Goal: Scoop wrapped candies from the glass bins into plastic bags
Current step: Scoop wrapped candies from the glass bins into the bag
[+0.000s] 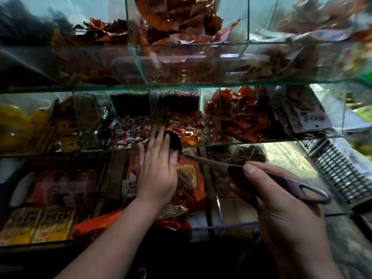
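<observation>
At the middle glass bin's (177, 147) front edge, the right hand (281, 200) grips a long grey-handled black scoop (277, 176); the flat, open left hand (159, 168) cups its bowl. Red-and-orange wrapped candies (181, 125) lie inside. Scooping step; next, lift out level.

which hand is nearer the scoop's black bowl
Left. The left hand rests on the bowl; the right hand grips the handle farther back.

Premises: retail sweet shop, self-serve counter. Tiered glass bins (138, 65) at 12 o'clock hold bulk wrapped candies (128, 131); printed packets (38, 224) at 8 o'clock; a labelled packet (311, 115) at 2 o'clock.
</observation>
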